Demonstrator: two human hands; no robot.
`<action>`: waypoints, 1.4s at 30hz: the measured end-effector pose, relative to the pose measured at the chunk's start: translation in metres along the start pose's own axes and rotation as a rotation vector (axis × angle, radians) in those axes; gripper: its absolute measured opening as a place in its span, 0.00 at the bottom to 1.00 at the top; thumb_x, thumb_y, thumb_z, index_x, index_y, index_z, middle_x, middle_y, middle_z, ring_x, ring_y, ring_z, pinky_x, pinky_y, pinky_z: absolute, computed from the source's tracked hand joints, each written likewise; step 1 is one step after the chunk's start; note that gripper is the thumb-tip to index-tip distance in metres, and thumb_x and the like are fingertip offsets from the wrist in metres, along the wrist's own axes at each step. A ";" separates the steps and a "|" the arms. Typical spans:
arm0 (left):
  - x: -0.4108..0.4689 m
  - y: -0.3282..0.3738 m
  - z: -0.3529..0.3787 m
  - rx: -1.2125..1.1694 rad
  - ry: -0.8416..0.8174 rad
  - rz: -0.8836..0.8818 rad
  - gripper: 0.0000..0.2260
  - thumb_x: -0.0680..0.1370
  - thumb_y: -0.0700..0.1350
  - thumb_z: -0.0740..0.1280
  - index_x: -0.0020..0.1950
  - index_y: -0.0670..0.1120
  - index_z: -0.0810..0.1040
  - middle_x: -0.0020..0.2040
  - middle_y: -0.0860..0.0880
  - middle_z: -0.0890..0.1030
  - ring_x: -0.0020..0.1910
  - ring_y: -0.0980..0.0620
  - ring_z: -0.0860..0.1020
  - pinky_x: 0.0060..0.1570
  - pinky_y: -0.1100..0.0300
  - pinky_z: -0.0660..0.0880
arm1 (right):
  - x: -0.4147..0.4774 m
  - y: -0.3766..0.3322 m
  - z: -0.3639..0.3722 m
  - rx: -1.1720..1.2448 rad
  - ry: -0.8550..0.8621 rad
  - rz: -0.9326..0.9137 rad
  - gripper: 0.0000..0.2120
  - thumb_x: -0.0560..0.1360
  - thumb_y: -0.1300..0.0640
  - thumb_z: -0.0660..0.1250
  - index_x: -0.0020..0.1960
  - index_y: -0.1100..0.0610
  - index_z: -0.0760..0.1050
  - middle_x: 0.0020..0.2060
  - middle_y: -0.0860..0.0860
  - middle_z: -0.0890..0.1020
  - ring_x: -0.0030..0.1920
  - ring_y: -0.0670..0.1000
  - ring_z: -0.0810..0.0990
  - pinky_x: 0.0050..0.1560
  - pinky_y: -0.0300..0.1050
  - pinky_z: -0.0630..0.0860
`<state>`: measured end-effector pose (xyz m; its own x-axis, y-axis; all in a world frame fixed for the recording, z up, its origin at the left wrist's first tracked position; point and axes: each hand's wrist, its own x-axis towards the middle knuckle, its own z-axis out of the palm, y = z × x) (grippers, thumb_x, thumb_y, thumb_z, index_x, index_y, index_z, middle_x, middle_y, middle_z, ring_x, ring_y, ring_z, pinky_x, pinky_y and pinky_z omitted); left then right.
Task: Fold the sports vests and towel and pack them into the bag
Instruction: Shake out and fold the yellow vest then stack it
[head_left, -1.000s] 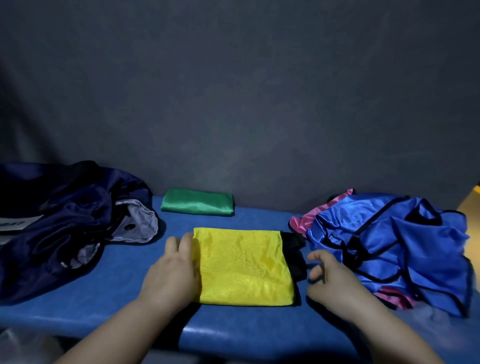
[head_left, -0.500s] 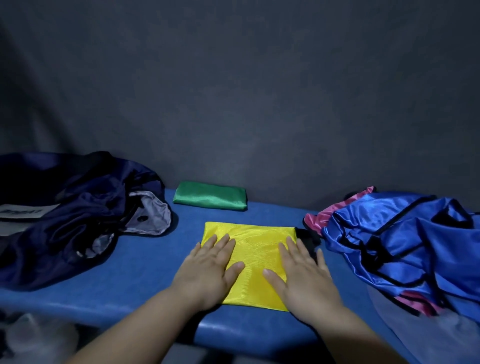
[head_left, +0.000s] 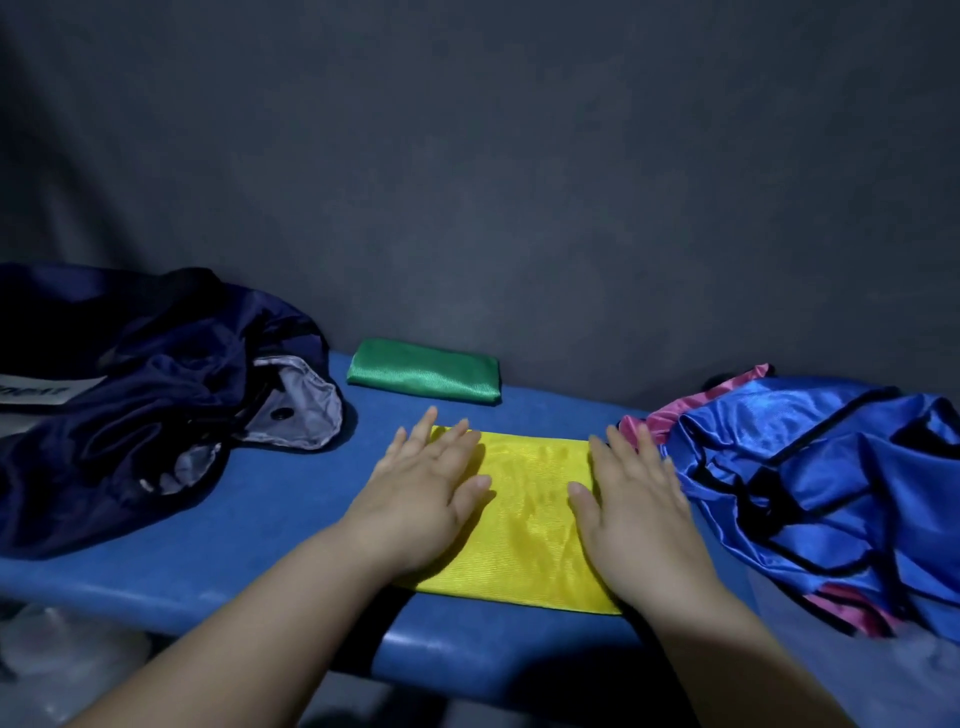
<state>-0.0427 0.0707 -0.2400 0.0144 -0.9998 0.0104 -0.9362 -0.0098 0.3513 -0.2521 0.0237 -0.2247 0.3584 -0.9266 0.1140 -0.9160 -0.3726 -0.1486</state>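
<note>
A folded yellow vest lies flat on the blue table in front of me. My left hand presses its left side with straight fingers. My right hand presses its right side the same way. A folded green vest sits behind it by the wall. A crumpled blue vest with black trim lies heaped at the right over a pink vest. The dark navy bag slumps at the left, its mouth with grey lining facing the middle.
A dark grey backdrop rises right behind the table. The table's front edge runs just below the yellow vest. Pale plastic shows under the table at the lower left.
Both hands came onto the yellow vest, then slid apart from its middle to its left and right sides, flattening it. The camera view shifted slightly.
</note>
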 end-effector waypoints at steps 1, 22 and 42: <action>0.003 0.002 0.002 -0.015 -0.004 0.033 0.34 0.75 0.65 0.42 0.79 0.54 0.49 0.80 0.57 0.47 0.77 0.55 0.36 0.75 0.56 0.35 | 0.002 -0.005 0.002 0.023 -0.012 -0.053 0.28 0.82 0.42 0.46 0.79 0.51 0.51 0.79 0.47 0.47 0.77 0.48 0.35 0.75 0.46 0.35; 0.014 -0.023 0.014 0.162 -0.130 -0.281 0.36 0.76 0.70 0.42 0.79 0.54 0.40 0.79 0.57 0.41 0.78 0.50 0.37 0.74 0.43 0.36 | 0.020 0.003 0.020 -0.024 -0.330 0.034 0.39 0.75 0.29 0.41 0.80 0.48 0.41 0.79 0.43 0.43 0.78 0.45 0.43 0.75 0.55 0.43; -0.019 -0.012 -0.010 -0.027 -0.060 -0.341 0.28 0.73 0.72 0.58 0.57 0.51 0.74 0.58 0.49 0.76 0.61 0.48 0.70 0.55 0.53 0.71 | -0.042 -0.005 -0.050 -0.145 -0.574 0.174 0.23 0.70 0.31 0.65 0.38 0.51 0.68 0.39 0.47 0.74 0.43 0.49 0.75 0.35 0.43 0.65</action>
<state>-0.0281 0.0902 -0.2356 0.3033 -0.9383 -0.1663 -0.8715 -0.3437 0.3498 -0.2716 0.0671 -0.1793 0.2045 -0.8679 -0.4526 -0.9705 -0.2400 0.0219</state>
